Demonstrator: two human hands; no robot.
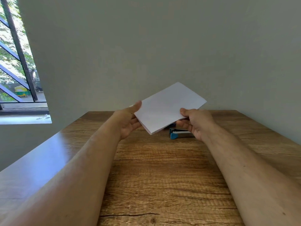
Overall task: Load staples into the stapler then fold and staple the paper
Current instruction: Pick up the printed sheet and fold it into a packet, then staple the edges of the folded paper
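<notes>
No text, label or number can be read on anything here.

— White paper [169,110], folded, layered edges showing at the near corner, held up off the wooden table, tilted with one corner toward the wall.

— And the stapler [180,134]?

— Blue and silver, lying on the table just below and behind the paper's near edge, partly hidden; open or closed, impossible to tell.
</notes>
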